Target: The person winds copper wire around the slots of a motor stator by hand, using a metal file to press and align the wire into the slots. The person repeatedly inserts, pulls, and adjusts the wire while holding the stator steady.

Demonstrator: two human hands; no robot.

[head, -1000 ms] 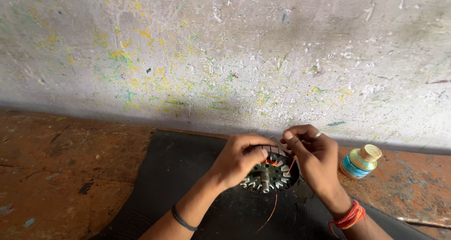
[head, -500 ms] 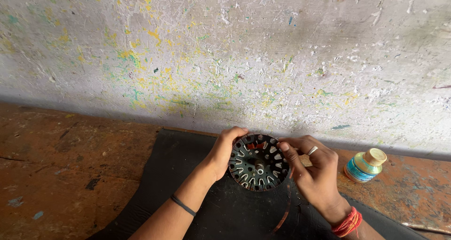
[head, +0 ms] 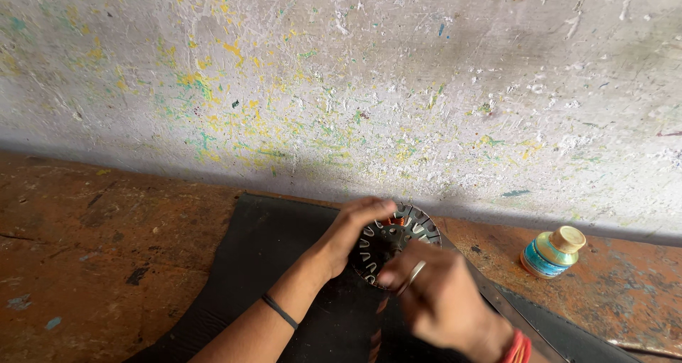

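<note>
Head view: left hand (head: 349, 229) fingers wrap the slotted metal disc (head: 395, 244); right hand (head: 439, 299) blurred, grip unclear.

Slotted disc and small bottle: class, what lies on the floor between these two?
In the head view, nothing stands between the slotted disc and the bottle: only the black mat's edge and bare rust-brown floor.

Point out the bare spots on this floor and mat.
Bare: rusty brown floor left of the black mat; mat's left part. Crowded: left hand and right hand on the round slotted metal core; small teal bottle beside.
</note>
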